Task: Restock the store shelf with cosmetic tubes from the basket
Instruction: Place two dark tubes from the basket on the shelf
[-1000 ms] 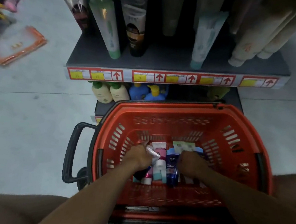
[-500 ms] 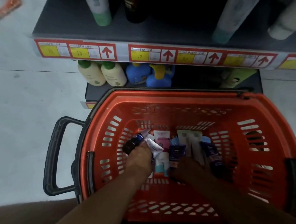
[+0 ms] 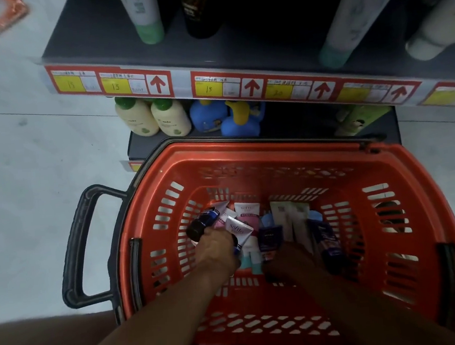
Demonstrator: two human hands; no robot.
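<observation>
- Since a moment ago, little has changed in the orange basket point(image 3: 427, 181).
- Left hand point(image 3: 217, 249) grips a dark tube point(image 3: 203, 223) and a white tube point(image 3: 239, 231).
- Right hand point(image 3: 287, 261) rests among the tubes; its grip cannot be told.

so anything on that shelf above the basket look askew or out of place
Yes. On the shelf, the pale tube with a teal cap leans steeply instead of standing upright like the green-capped tube. A white-capped tube beside it is tilted too.

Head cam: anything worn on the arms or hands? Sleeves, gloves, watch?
Nothing visible. Left hand and right hand are bare, no gloves; both forearms are bare up to the frame edge, no sleeves, watch or bands. The right hand sits in shadow, so small rings can't be ruled out.
</observation>
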